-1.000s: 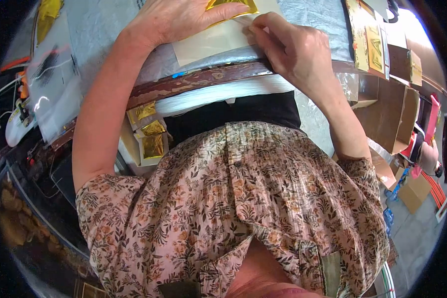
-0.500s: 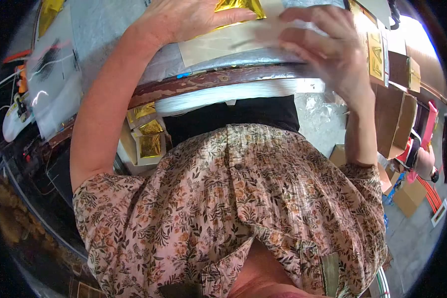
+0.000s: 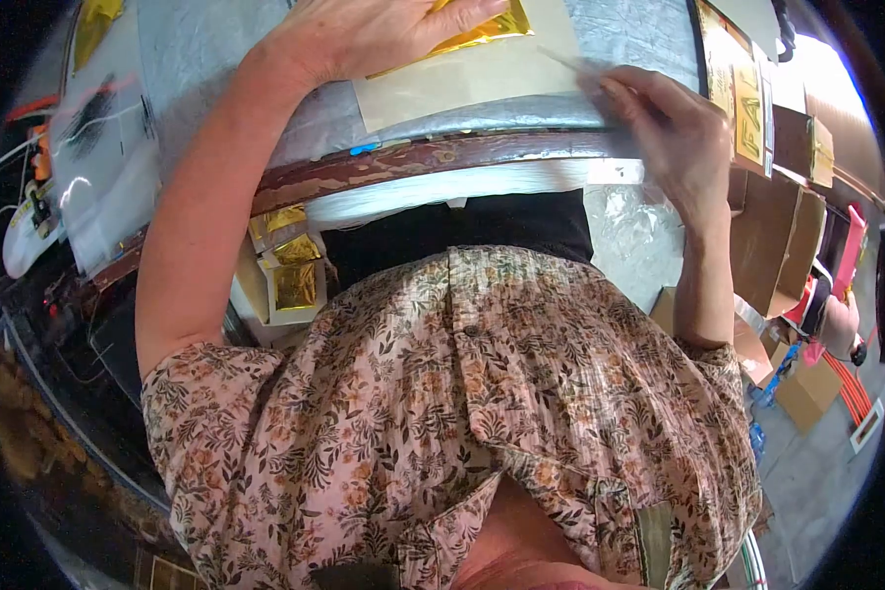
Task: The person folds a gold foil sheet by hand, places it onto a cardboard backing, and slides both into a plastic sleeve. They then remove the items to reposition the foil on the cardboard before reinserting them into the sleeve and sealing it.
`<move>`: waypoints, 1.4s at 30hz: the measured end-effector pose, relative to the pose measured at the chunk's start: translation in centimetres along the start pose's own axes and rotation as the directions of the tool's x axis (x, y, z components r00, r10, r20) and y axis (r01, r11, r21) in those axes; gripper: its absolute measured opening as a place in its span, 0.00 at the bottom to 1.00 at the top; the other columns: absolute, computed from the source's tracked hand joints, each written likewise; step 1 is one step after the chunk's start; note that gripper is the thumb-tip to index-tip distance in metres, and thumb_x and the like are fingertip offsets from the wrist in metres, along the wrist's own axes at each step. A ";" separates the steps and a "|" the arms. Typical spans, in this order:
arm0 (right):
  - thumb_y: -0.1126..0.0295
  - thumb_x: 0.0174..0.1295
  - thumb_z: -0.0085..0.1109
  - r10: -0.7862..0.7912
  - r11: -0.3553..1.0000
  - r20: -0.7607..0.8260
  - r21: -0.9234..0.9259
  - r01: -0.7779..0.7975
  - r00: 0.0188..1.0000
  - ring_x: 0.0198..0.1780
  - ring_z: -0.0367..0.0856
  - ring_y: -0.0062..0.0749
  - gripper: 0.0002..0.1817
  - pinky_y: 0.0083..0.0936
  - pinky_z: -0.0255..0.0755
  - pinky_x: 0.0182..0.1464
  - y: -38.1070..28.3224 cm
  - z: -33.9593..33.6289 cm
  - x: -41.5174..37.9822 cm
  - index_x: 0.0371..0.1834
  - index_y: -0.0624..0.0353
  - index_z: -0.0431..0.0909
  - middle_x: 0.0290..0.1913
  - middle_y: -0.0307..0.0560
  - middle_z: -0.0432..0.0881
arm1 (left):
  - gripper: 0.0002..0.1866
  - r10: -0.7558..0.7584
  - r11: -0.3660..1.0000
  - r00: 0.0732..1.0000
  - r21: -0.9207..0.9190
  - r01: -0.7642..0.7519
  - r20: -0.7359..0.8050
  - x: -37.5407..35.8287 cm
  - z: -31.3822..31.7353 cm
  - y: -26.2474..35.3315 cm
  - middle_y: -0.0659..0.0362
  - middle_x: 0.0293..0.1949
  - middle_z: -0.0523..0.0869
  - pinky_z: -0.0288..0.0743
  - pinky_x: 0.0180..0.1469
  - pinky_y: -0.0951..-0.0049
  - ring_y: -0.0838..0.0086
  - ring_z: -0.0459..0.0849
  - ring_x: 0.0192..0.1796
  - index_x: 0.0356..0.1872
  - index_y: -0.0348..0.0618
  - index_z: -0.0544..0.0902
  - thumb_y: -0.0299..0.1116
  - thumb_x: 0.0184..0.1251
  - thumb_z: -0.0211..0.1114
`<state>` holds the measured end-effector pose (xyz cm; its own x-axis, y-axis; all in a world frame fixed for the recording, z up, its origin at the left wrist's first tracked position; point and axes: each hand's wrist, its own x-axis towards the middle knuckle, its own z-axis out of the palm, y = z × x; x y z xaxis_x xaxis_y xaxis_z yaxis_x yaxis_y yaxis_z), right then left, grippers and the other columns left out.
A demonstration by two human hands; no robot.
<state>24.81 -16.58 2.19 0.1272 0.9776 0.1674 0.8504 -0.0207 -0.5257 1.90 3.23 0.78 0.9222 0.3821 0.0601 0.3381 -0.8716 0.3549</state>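
Flat on the worktable, my left hand [image 3: 359,37] presses a gold foil piece [image 3: 497,27], its thumb stretched out over the foil; the other fingertips are partly cut off by the top edge. Under the foil lies a pale beige sheet [image 3: 442,88]. To the right of that sheet, my right hand [image 3: 674,123] is raised with its fingers pinched on a thin, pointed tool [image 3: 570,65], blurred by motion. The tool points left toward the foil and sheet.
The table's worn wooden edge [image 3: 403,159] runs below the sheet. A box of gold foil pieces [image 3: 295,285] sits below it at left. Cardboard boxes [image 3: 782,236] stand at right. Another person [image 3: 838,320] is partly visible at far right.
My right hand has moved down and away from the foil, and the thin tool now shows more clearly. My left hand has shifted slightly, with its thumb still on the foil.
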 end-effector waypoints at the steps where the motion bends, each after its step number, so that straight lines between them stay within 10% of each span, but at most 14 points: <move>1: 0.69 0.67 0.72 -0.030 0.999 0.028 -0.044 0.031 0.999 0.37 0.89 0.23 0.10 0.23 0.82 0.43 -0.5 0.2 0.1 0.50 0.58 0.91 0.40 0.44 0.93 | 0.37 -0.002 1.000 1.000 0.005 0.002 0.010 0.1 -0.1 0.1 0.44 0.82 0.60 0.44 0.85 0.50 0.54 0.55 0.85 0.80 0.37 0.62 0.55 0.83 0.46; 6: 0.68 0.67 0.72 -0.245 0.969 0.046 -0.003 0.246 0.968 0.36 0.90 0.26 0.11 0.26 0.82 0.40 -1.2 1.6 1.3 0.50 0.57 0.91 0.38 0.47 0.92 | 0.36 -0.021 1.000 1.000 -0.015 0.021 0.023 0.4 -0.3 0.7 0.44 0.82 0.61 0.43 0.85 0.52 0.54 0.55 0.85 0.80 0.36 0.63 0.52 0.83 0.47; 7: 0.63 0.67 0.70 -0.303 0.952 -0.006 0.046 0.303 0.953 0.32 0.90 0.45 0.09 0.33 0.83 0.37 -0.7 2.1 1.6 0.43 0.54 0.91 0.37 0.48 0.91 | 0.36 -0.028 0.999 0.999 -0.014 0.028 0.028 0.4 -0.3 0.7 0.44 0.82 0.61 0.43 0.85 0.52 0.54 0.55 0.85 0.80 0.36 0.63 0.52 0.82 0.47; 42: 0.67 0.65 0.72 -0.300 0.954 0.000 -0.034 0.299 0.954 0.33 0.89 0.44 0.09 0.33 0.81 0.35 -1.8 2.5 1.4 0.44 0.59 0.90 0.34 0.51 0.90 | 0.38 0.024 1.000 1.000 0.007 -0.024 -0.006 0.7 -0.5 0.8 0.43 0.80 0.62 0.46 0.84 0.51 0.53 0.58 0.83 0.78 0.34 0.63 0.54 0.79 0.51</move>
<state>22.15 -14.61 1.31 -0.1333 0.9389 0.3173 0.8664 0.2659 -0.4227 2.73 2.90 1.55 0.9288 0.3631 0.0737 0.3174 -0.8824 0.3473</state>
